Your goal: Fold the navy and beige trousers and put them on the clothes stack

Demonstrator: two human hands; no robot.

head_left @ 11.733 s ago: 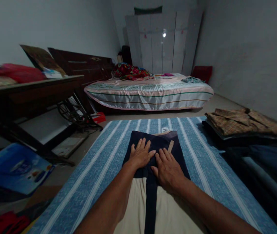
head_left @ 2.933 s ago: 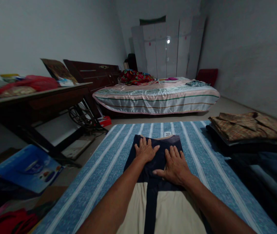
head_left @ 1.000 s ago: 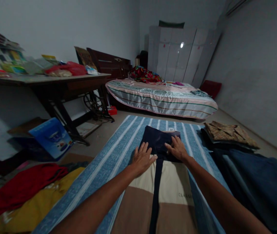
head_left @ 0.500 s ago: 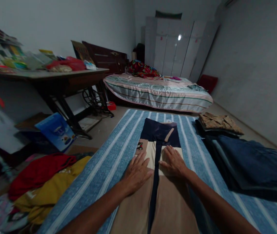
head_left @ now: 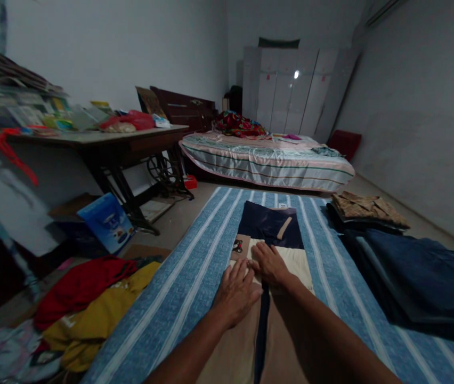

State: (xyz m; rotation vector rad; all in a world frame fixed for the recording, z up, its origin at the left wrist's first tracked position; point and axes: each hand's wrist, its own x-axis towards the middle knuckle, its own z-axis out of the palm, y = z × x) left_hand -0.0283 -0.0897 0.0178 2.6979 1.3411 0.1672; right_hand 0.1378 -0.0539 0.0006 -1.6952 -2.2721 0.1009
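L hand (head_left: 237, 290) & R hand (head_left: 269, 264): both open, palms flat on colour-block shirt (head_left: 267, 224) (gripping nothing), spread on striped mat (head_left: 195, 266). Step: smoothing, prob. Any fold needs edges pinched first.

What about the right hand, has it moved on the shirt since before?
Yes. The right hand slid back toward the person, off the navy panel onto the cream band below it.
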